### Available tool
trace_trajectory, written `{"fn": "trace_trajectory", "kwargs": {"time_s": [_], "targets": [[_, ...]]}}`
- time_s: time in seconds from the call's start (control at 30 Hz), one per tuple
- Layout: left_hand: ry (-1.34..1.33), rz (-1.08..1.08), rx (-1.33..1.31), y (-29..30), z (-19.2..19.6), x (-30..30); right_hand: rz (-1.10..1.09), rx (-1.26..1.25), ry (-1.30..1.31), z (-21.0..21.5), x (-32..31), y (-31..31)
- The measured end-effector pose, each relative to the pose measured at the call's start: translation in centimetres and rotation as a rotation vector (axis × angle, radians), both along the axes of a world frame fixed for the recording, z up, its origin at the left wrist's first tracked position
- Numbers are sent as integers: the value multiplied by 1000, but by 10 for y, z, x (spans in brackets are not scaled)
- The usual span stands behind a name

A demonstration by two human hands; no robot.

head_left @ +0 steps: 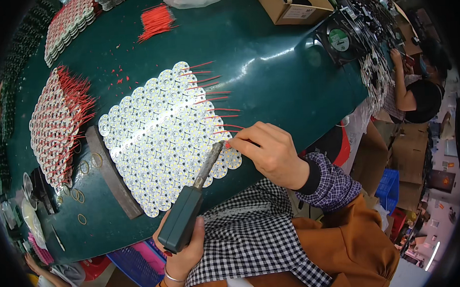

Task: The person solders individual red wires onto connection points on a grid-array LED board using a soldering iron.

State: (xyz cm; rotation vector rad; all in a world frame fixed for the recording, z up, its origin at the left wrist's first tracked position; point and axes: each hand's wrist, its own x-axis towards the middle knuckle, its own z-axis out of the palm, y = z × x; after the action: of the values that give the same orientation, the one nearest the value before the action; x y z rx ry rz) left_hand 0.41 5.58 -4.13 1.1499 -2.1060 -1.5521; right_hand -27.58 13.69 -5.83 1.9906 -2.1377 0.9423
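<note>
Wiring in hand at the right edge of the panel of white round boards (pixel 159 121).
The panel lies on the green table (pixel 283 79), a dark bar (pixel 110 172) along its left side; red wires (pixel 221 110) stick out rightward from its far rows. The left hand (pixel 192 250) grips the soldering tool (pixel 181 218), its tip at a near-right board; the right hand (pixel 272 153) pinches what looks like a red wire end beside that tip. The step appears to be soldering one lead; the next move likely calls for holding the wire steady until the joint sets, then lifting the tip clear.
</note>
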Motion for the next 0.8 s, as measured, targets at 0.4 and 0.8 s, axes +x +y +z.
{"fn": "trace_trajectory", "kwargs": {"time_s": [0.4, 0.8], "targets": [[50, 54, 31, 6, -5, 7, -17, 14, 19, 1, 2, -1], [120, 48, 62, 7, 1, 20, 32, -70, -7, 5, 10, 3]]}}
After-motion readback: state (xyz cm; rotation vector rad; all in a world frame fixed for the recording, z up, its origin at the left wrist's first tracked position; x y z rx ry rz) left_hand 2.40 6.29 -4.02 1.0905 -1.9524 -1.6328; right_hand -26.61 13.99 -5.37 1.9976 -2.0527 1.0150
